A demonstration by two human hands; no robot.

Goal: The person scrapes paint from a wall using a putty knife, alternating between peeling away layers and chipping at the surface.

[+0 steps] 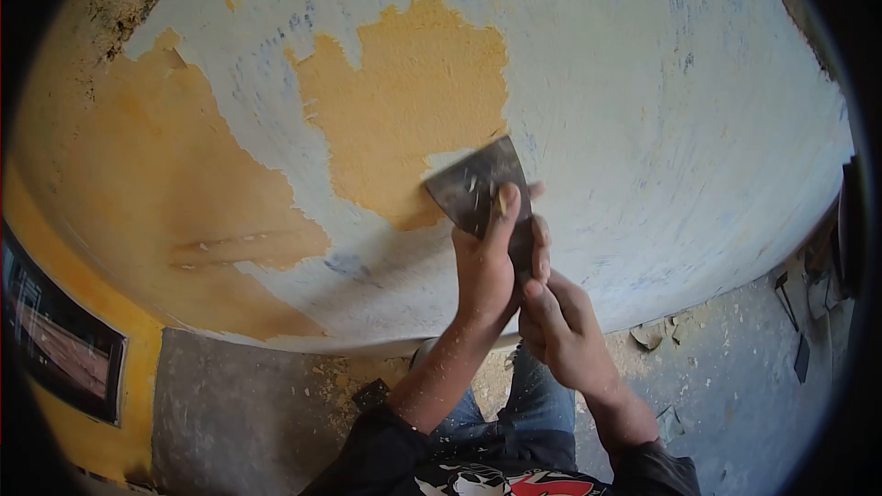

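Observation:
A wide metal scraper [469, 188] meets the wall at the lower right edge of an orange-yellow paint patch [404, 101]. Its dark blade is tilted and dusted with pale flakes. My left hand [487, 271] is wrapped round the lower blade, thumb pressed on the near face and fingertips showing at the right side. Just below, my right hand [565, 326] is closed round the handle end, which the fingers mostly hide. Around the patch the wall [625, 147] is whitish with bluish streaks, its paint edges ragged.
Another yellow-orange painted area [184, 156] covers the wall's left side, above a dark-framed window [64, 331]. Paint flakes [648, 338] lie scattered on the grey floor [248, 404]. A dark long-handled tool [801, 354] is at the far right. My jeans-clad legs [537, 395] are close to the wall.

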